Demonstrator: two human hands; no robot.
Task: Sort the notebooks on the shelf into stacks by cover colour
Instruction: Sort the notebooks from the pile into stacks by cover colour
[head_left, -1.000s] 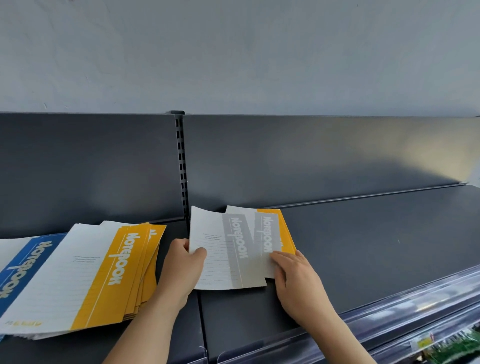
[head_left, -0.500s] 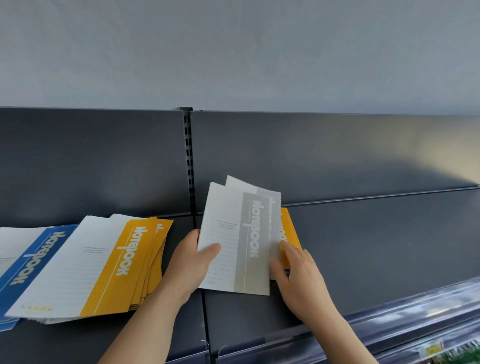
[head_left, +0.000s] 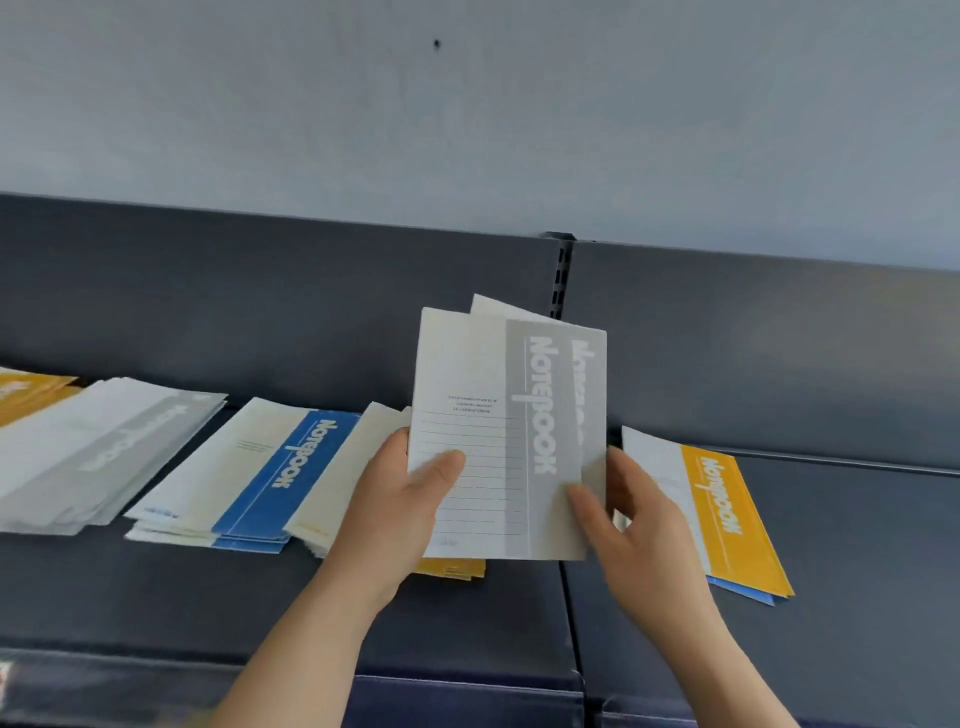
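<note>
Lifted, 2 grey notebooks now hide yellow stack beside blue stack

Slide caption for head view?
Two grey notebooks held by left hand and right hand above the shelf, near blue stack and grey stack.

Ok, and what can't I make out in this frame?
Head view, the only one:
The yellow stack is mostly hidden by the left hand and the grey notebooks it holds, so there is no count.
Of the grey notebooks, the front one covers the rest; their number is unclear and the small print is too small to read.
The far-left yellow notebook is cut off by the left edge.
The blue notebook under the right yellow notebook shows only a sliver.
</note>
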